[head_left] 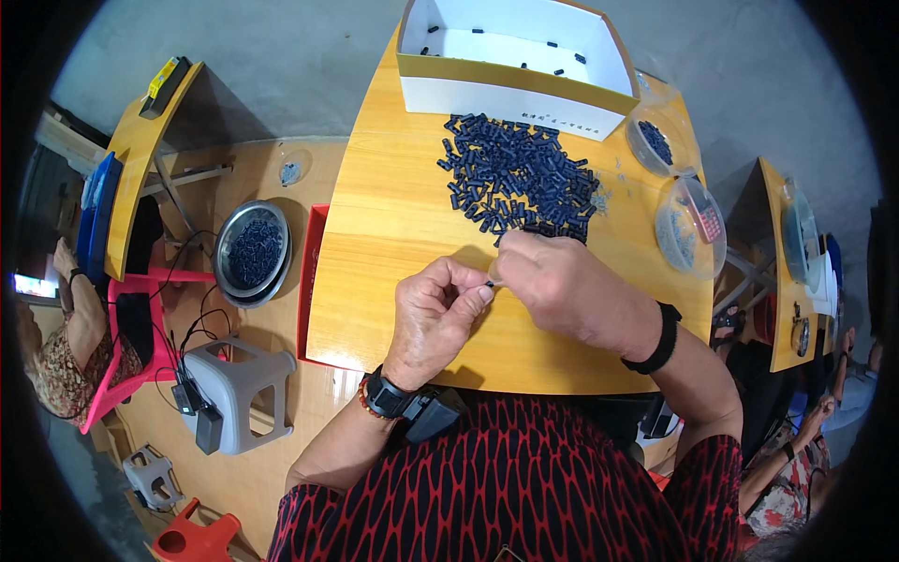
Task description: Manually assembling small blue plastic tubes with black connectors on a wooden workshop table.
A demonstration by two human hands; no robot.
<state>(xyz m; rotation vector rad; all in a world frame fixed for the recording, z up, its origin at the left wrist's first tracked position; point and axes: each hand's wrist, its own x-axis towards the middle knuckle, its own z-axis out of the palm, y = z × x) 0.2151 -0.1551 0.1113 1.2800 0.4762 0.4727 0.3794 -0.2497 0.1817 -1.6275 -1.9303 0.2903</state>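
Left hand (435,314) curling in over the yellow table (393,234), fingers bunched and pinching a thin pale pin (495,283) at the thumb tip. Right hand (552,281) meeting it from the other side, fingers folded down and gripping something at the same spot; a speck of a small dark piece (490,282) just showing between the two hands, the rest buried under the knuckles, so shape and size staying unreadable. Both hands hovering low over the table's near half, touching at the fingertips.

Lying just beyond the right hand, a heap of dark blue little parts (520,178), its near edge slipping under the knuckles. Sitting past the heap, a white box with a yellow rim (510,66), a few stray dark bits scattered inside, its far wall cut off by the top of the frame. Standing at the table's right edge, two clear round tubs (679,201), contents blurred, one dark, one greyish with something pink.

Resting on the lower wooden surface to the left, a metal bowl (253,253) full of dark pieces, and a grey stool (234,389) beside tangled cables. Other people cropped at both sides, only arms and patterned sleeves showing.
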